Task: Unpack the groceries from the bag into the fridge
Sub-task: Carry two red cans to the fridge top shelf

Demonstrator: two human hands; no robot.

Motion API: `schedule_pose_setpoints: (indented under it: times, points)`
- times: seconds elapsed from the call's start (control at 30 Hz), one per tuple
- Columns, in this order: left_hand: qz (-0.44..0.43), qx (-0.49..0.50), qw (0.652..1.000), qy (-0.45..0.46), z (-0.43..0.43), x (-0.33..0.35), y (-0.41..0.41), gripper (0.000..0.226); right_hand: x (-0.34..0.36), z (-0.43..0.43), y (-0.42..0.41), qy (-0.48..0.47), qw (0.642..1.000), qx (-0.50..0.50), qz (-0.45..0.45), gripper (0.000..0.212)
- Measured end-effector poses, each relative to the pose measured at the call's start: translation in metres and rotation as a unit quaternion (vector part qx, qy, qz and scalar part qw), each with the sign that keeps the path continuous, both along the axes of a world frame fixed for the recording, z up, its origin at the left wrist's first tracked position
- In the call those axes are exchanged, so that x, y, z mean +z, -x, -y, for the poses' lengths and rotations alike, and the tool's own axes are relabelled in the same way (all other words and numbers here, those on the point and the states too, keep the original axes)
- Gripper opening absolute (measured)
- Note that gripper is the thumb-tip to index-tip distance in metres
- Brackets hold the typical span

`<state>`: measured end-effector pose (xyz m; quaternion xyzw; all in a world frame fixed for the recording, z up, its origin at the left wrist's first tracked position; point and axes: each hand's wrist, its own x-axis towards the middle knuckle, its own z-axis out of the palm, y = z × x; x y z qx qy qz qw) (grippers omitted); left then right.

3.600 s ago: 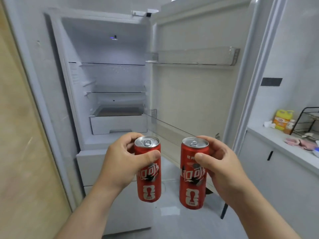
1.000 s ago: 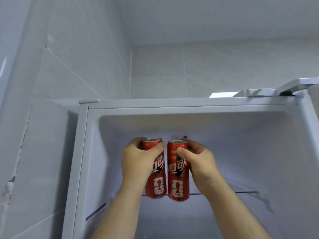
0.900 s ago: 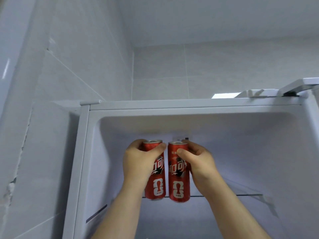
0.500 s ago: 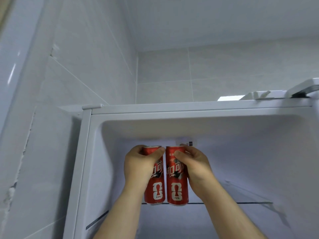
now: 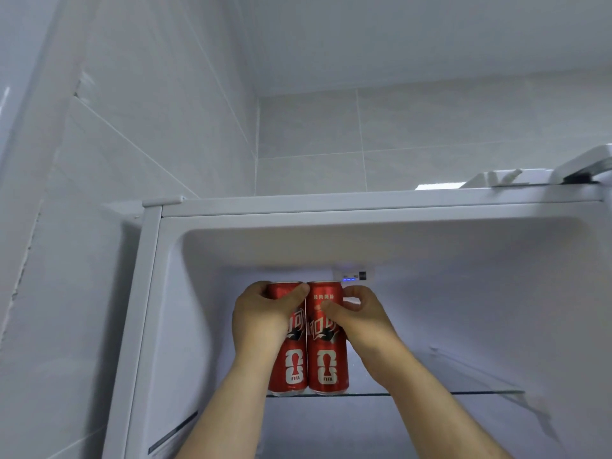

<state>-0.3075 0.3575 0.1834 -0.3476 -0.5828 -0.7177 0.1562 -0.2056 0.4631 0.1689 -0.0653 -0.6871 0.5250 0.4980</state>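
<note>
Two tall red soda cans stand upright side by side on the top glass shelf (image 5: 463, 393) of the open white fridge (image 5: 331, 207). My left hand (image 5: 261, 323) grips the left can (image 5: 291, 369) around its upper half. My right hand (image 5: 361, 323) grips the right can (image 5: 328, 366) the same way, thumb on its front. The cans touch each other, and their bases sit at the shelf's front edge. The grocery bag is out of view.
A small control panel (image 5: 354, 277) with blue lights sits on the fridge's back wall just above the cans. Grey tiled walls (image 5: 165, 111) rise left of and behind the fridge. The door hinge (image 5: 583, 164) shows at the top right.
Both hands have carried the cans from chest height up into the top compartment. Over the last second the cans drew together and came down onto the glass shelf.
</note>
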Motion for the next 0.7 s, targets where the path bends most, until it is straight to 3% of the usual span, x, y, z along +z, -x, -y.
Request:
schedule_pose_setpoints:
  times: [0.23,0.43,0.7]
  points:
    - [-0.013,-0.019,1.0,0.002,0.001,-0.006,0.003,0.027,0.0,-0.002,-0.005,-0.041,0.998,0.007,0.047,0.028]
    - [0.032,-0.086,0.993,0.076,0.012,-0.023,0.008,0.032,0.001,-0.01,-0.008,-0.053,0.996,0.016,0.066,0.025]
    - [0.019,-0.062,0.991,0.12,0.011,-0.028,0.016,0.038,0.004,-0.015,0.004,-0.066,0.991,0.008,0.114,0.036]
